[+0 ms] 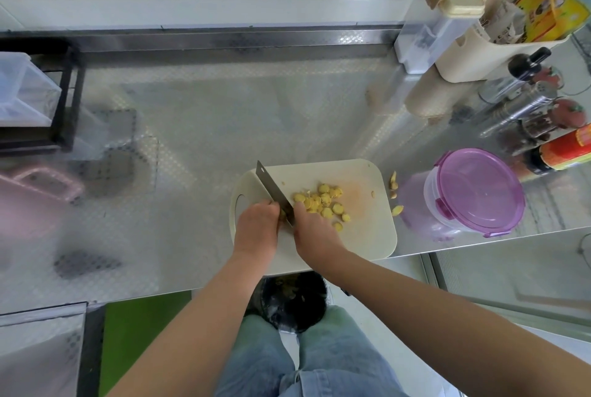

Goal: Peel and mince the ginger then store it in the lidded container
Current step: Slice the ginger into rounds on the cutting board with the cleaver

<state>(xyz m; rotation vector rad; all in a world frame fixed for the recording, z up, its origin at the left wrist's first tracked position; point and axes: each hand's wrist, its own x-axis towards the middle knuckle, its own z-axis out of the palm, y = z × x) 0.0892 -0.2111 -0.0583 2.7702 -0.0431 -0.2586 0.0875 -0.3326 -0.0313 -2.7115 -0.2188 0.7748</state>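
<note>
A black rack (68, 99) is set at 9 o'clock, at the left edge of the steel counter (208, 115). A broad stretch of bare counter is left between the rack and the cutting board (367, 236), and more at 12 o'clock from the board, up to the back wall. The board's near edge is laid right at the counter's front edge, above a black-lined bin (291, 300) on the floor.

The left hand (256, 225) is held palm down on the board's left part, its fingers curled over a ginger piece (283, 215) that is mostly hidden. The knife (271, 188) stands just beside those fingers, its blade pointed toward 11 o'clock. Its handle is gripped by the right hand (315, 233), whose fingers are wrapped round it.

Ginger slices (323, 201) are heaped mid-board, at 1 o'clock from the right hand. A few ginger scraps (394, 187) are scattered on the counter between the board's right edge and the lidded container (473, 192), whose purple lid is on. Little room is left at 3 o'clock, where bottles are crowded. The print on a red-labelled bottle (566, 150) and on a yellow packet (550, 9) cannot be read.
</note>
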